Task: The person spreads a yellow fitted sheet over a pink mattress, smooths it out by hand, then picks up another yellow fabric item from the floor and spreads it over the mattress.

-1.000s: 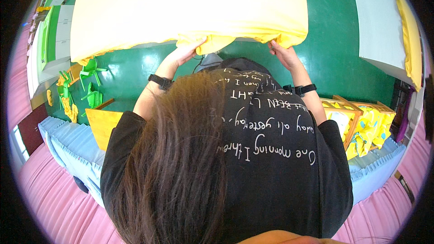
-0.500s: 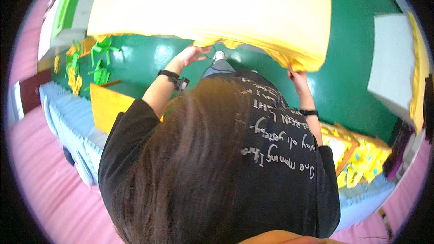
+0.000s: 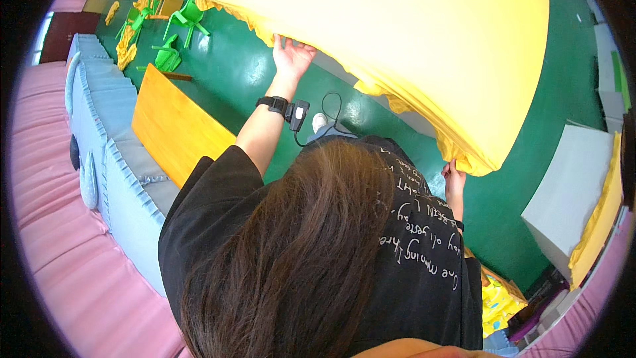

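A large yellow fitted sheet (image 3: 397,33) with a gathered hem is stretched over a broad, flat block whose grey side shows below. My left hand (image 3: 293,58) is palm up at the near hem, left of the middle, with its fingers curled against the cloth and the thumb out to the side. Bunched cloth at the near right corner is pinched in my right hand (image 3: 453,176); some of its fingers are hidden by the folds. A black strap with a small device (image 3: 298,114) and a cable is on my left wrist.
On the left stand a wooden panel (image 3: 175,129), a light blue padded bench (image 3: 112,126) and green chairs (image 3: 187,18). A white block (image 3: 570,185) with yellow cloth is at the right. A patterned yellow cloth (image 3: 500,305) lies lower right, on the green floor's near side.
The view has turned, so the sheet's near edge now slopes down to the right. Both hands remain at the hem, the left further up in the picture, the right lower at the corner.
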A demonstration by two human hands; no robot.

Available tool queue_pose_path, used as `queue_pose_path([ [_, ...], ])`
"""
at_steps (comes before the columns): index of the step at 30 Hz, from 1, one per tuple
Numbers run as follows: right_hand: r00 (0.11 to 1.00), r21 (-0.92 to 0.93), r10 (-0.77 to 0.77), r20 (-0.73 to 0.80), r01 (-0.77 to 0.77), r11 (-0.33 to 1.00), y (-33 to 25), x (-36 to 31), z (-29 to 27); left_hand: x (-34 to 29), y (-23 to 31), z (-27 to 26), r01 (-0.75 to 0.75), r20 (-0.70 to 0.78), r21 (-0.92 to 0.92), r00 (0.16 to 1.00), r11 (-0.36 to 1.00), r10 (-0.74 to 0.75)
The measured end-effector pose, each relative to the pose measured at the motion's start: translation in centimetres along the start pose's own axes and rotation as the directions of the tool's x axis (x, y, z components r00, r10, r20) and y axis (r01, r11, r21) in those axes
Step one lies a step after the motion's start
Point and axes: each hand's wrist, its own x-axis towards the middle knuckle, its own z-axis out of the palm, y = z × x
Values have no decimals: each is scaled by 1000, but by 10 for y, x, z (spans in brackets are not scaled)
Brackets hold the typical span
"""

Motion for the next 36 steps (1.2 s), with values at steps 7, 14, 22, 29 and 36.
queue_pose_path([
  [7,996,89,5,-94,3,996,1,-8,21,25,57,-18,30,134,196,989,980,-57],
  [14,931,198,62,360,-141,970,-16,-16,140,4,65,-10,-146,231,711,973,688,-32],
  [22,921,447,24,389,-211,869,-13,22,320,-5,80,-11,118,165,755,918,645,-362],
  [29,810,448,69,583,-391,804,-11,6,347,2,107,-37,96,85,957,809,275,-581],
  [36,854,-83,339,395,-334,939,-3,7,356,3,124,-87,150,66,939,805,309,-590],
])
